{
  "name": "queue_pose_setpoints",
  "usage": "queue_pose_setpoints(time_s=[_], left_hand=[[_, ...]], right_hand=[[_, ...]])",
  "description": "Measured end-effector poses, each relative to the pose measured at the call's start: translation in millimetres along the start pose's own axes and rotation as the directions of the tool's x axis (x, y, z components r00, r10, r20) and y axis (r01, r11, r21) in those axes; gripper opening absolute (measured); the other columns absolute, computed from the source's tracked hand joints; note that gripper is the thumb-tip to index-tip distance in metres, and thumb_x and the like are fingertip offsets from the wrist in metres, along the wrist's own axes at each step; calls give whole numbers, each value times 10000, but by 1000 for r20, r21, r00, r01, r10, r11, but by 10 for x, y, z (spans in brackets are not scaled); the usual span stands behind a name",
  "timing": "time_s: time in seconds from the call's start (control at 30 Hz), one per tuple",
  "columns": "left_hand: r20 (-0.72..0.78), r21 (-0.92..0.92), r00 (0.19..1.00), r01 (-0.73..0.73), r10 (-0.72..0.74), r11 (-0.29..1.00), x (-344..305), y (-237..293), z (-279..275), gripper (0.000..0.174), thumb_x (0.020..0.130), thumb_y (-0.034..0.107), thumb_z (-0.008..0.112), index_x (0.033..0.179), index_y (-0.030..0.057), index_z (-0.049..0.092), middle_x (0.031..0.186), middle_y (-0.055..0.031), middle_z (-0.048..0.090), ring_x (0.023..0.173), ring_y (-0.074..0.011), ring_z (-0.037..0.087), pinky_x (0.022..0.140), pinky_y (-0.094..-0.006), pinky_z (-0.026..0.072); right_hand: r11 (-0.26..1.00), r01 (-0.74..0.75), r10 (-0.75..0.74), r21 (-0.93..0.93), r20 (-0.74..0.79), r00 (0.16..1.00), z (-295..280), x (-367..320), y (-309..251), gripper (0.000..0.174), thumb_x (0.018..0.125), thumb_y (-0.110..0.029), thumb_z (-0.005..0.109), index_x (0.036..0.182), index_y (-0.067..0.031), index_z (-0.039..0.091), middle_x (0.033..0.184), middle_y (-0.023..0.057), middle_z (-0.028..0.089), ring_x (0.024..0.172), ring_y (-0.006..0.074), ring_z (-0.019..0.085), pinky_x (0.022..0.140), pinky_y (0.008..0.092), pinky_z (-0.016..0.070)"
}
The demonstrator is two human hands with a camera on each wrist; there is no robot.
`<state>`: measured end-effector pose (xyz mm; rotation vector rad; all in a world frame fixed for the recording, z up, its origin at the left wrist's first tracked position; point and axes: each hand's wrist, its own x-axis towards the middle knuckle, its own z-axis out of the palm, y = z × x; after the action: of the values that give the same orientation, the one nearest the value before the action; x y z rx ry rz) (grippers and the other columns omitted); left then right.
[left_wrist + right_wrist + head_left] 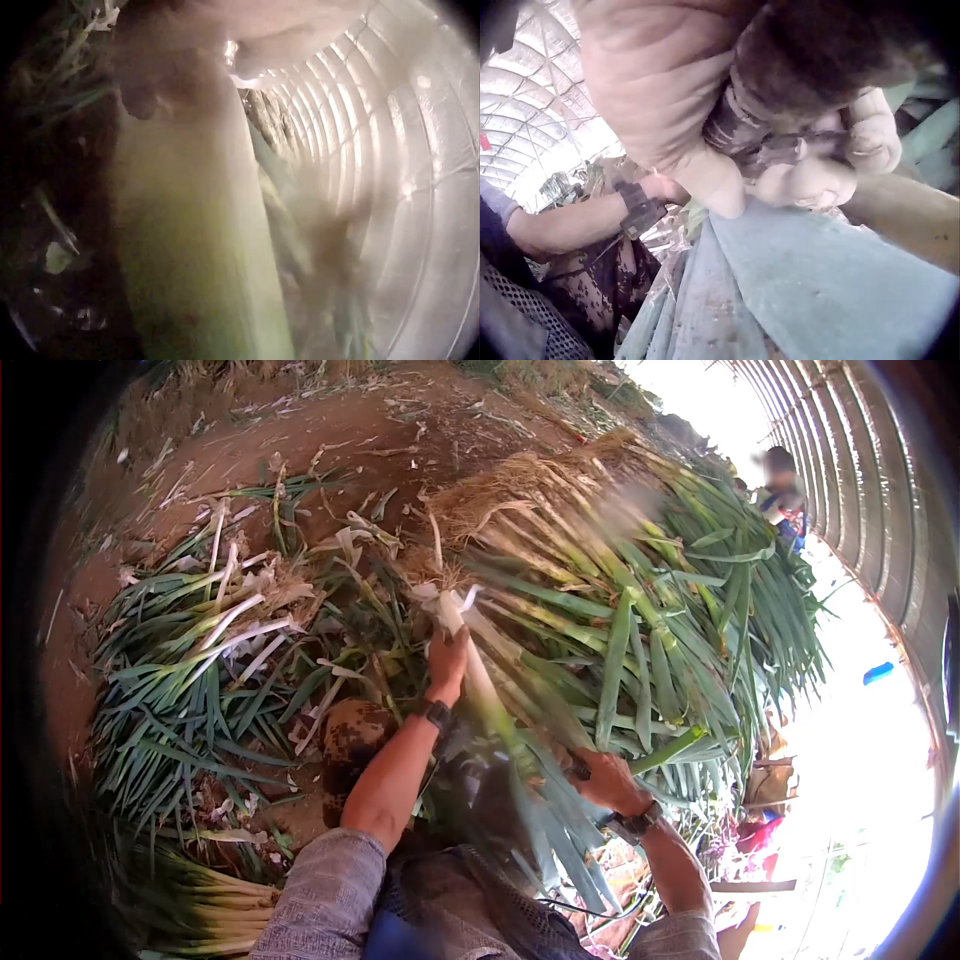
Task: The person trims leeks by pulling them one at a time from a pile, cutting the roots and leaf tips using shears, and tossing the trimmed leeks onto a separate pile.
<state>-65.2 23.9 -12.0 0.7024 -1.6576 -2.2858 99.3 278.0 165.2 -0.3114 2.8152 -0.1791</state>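
Observation:
A thick leek (484, 682) slants across in front of me, its pale, rooted end up and its green leaves down to the right. My left hand (447, 658) grips the white shank just below the roots. In the left wrist view the shank (195, 225) fills the middle, with fingers across its top. My right hand (608, 784) is lower down, at the leaves. The right wrist view has its thumb and curled fingers pinching a broad blue-green leaf (840, 277). Dark wrapping (802, 67) covers part of that hand's fingers.
Untrimmed leeks with dry roots form a big heap (690, 600) to the right. Cleaner, white-stemmed leeks (225, 650) lie on the soil at left, another bunch (230, 905) below them. Another person (783, 500) is far right, near the ribbed tunnel wall (875, 480).

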Motion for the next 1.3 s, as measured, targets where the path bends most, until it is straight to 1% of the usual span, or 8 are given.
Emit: queue_pose_setpoints(time_s=[0.13, 0.3, 0.37, 0.67, 0.73, 0.87, 0.93, 1.3], left_hand=[[231, -110, 958, 202, -173, 973, -316, 561, -77, 444, 944, 392, 597, 1104, -20, 555, 853, -77, 604, 685, -188, 582, 575, -386, 458], [462, 38, 887, -19, -1, 999, -596, 378, -104, 402, 941, 406, 603, 937, 4, 600, 861, -63, 608, 706, -126, 566, 611, -327, 466], [690, -78, 717, 206, -96, 975, -738, 392, -170, 430, 935, 420, 622, 1148, 48, 583, 990, -64, 621, 865, -161, 590, 774, -374, 484], [768, -377, 636, 549, -80, 746, -1232, 371, -428, 400, 906, 399, 674, 1078, 54, 570, 902, -106, 665, 870, -255, 684, 819, -431, 571], [855, -277, 516, 550, -60, 788, -1393, 419, -517, 389, 910, 398, 665, 1060, 52, 573, 896, -108, 671, 871, -269, 682, 812, -449, 573], [802, -373, 567, 722, -190, 583, -1701, 258, -732, 435, 925, 448, 614, 1077, 51, 521, 816, -64, 618, 742, -233, 626, 732, -452, 558], [638, -461, 695, 689, -332, 559, -1555, 140, -692, 517, 984, 589, 365, 860, 106, 504, 651, -9, 476, 591, -167, 491, 565, -371, 472], [702, -521, 700, 629, -130, 576, -1098, 555, -751, 564, 981, 591, 308, 698, 130, 468, 551, 38, 343, 491, -136, 356, 495, -338, 379]], right_hand=[[999, 12, -11, 30, -34, 999, -78, 2, 80, 324, 789, -286, 689, 1051, -100, 651, 822, 187, 669, 779, 401, 643, 687, 477, 501], [998, 30, -32, 55, 22, 999, -224, 382, 107, 330, 774, -315, 677, 1026, -103, 659, 888, 188, 682, 855, 394, 650, 743, 484, 501], [995, 97, -96, 14, -45, 994, -284, 614, 71, 350, 770, -335, 695, 1034, -109, 657, 866, 190, 673, 839, 394, 644, 730, 471, 500], [984, 165, -155, 71, -127, 980, -592, 1732, 47, 480, 750, -394, 717, 1124, -97, 675, 929, 182, 698, 846, 364, 659, 746, 452, 507], [670, 65, 189, 739, -255, 948, -576, 1966, 307, 444, 748, -371, 733, 1080, -81, 678, 852, 176, 689, 766, 355, 641, 689, 433, 496], [959, 130, -9, 251, -434, 901, -824, 1582, 201, 352, 767, -317, 726, 981, -48, 652, 748, 157, 648, 699, 342, 611, 634, 431, 470], [996, 86, -83, 6, -171, 982, -900, 1136, -168, 318, 783, -295, 710, 957, -41, 633, 735, 162, 626, 697, 343, 609, 630, 447, 462], [900, 418, -391, 122, -199, 899, 146, -94, -277, 328, 826, -259, 689, 1111, -99, 664, 865, 178, 685, 768, 387, 656, 659, 441, 530]])
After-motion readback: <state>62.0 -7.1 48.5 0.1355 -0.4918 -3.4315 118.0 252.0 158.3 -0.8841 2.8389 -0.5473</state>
